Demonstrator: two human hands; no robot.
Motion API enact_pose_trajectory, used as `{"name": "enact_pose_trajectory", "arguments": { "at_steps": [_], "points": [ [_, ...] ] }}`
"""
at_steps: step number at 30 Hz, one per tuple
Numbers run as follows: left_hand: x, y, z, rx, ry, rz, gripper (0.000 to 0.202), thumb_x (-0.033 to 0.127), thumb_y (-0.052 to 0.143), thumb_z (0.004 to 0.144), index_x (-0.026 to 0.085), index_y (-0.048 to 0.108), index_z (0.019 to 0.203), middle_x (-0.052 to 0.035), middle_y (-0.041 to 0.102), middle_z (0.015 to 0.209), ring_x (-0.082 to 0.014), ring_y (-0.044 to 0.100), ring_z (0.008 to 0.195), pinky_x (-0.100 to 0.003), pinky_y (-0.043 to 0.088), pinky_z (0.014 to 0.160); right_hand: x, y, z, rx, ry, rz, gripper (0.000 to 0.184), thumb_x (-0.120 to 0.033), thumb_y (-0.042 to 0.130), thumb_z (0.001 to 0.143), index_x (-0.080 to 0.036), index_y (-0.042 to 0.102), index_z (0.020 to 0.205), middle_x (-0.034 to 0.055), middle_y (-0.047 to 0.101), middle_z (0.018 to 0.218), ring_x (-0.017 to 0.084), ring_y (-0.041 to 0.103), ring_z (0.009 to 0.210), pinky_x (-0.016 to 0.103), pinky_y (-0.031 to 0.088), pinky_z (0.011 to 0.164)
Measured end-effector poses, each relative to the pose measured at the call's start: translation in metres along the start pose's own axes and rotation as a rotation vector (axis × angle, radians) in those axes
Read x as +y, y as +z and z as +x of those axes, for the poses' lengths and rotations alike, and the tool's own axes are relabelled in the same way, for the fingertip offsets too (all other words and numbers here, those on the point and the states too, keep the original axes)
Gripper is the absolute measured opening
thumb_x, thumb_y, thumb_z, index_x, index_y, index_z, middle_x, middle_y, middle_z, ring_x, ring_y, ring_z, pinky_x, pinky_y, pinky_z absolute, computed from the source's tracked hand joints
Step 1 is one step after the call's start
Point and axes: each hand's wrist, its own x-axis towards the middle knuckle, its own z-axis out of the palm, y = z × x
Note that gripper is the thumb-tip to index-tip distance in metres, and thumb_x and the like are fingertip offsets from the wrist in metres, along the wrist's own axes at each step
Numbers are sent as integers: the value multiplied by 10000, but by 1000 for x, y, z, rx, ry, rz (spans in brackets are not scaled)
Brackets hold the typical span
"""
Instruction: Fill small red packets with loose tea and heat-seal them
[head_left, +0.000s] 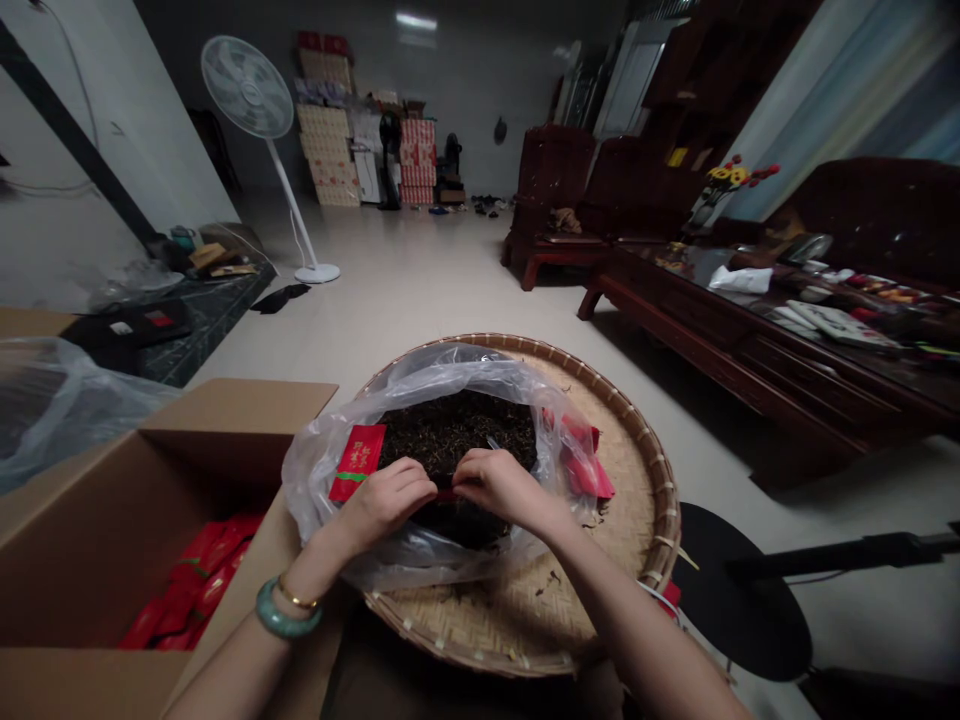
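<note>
My left hand [390, 498] and my right hand [499, 487] meet over a clear plastic bag [435, 375] full of dark loose tea leaves [457, 430]. Both hands are closed in a pinch on a small red packet [445, 494], which is mostly hidden between the fingertips. The bag rests on a round woven bamboo tray [637, 440]. Another red packet [358, 461] lies at the bag's left edge, and more red packets [589, 465] sit at its right side. My left wrist wears a green bangle and a gold one.
An open cardboard box [187, 440] at my left holds several red packets [199, 585]. A second plastic bag [52, 400] lies far left. A black round stool [742, 600] stands to the right, a dark wooden table [750, 350] and a standing fan [251, 95] beyond.
</note>
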Motion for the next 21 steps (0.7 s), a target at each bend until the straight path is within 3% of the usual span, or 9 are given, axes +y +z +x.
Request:
{"name": "enact_pose_trajectory", "arguments": {
  "at_steps": [3, 8, 10, 12, 15, 21],
  "points": [
    [0, 0, 0, -21, 11, 37, 128, 149, 469, 907, 148, 596, 886, -42, 624, 776, -163, 551, 798, -257, 496, 630, 4, -6, 0, 85, 1, 113, 125, -71, 629, 778, -167, 705, 801, 28, 695, 778, 127, 640, 724, 209, 464, 671],
    [0, -1, 2, -6, 51, 78, 133, 143, 468, 905, 147, 600, 893, -28, 639, 739, -155, 551, 740, -259, 488, 600, 4, -10, 0, 382, 100, 207, 153, -94, 594, 800, -181, 686, 886, 38, 670, 841, 134, 626, 763, 233, 484, 690],
    [1, -2, 3, -13, 53, 67, 131, 135, 468, 903, 144, 599, 895, -30, 637, 746, -152, 550, 739, -259, 490, 606, 1, -9, -1, 324, 40, 201, 179, -139, 598, 812, -191, 673, 966, 53, 639, 929, 142, 611, 833, 242, 488, 726],
    [1, -3, 3, -26, 41, 52, 128, 131, 469, 902, 143, 596, 890, -37, 634, 768, -152, 552, 749, -260, 494, 618, -2, -7, -4, 147, -56, 140, 224, -200, 644, 794, -209, 667, 1016, 61, 607, 999, 160, 590, 903, 265, 483, 780],
    [2, -2, 2, -27, 16, 26, 119, 135, 476, 897, 148, 593, 912, -56, 636, 859, -155, 567, 789, -271, 509, 653, -2, 0, -6, -12, -79, 8, 181, -239, 651, 797, -222, 690, 973, 57, 596, 977, 171, 582, 891, 283, 475, 781],
    [1, 2, -5, 46, -87, -33, 179, 182, 477, 902, 167, 543, 1068, -90, 605, 1056, -167, 597, 941, -307, 545, 771, 7, 7, -6, 31, -19, 38, 127, -184, 599, 835, -195, 690, 922, 42, 613, 900, 133, 603, 804, 232, 466, 731]
  ]
}}
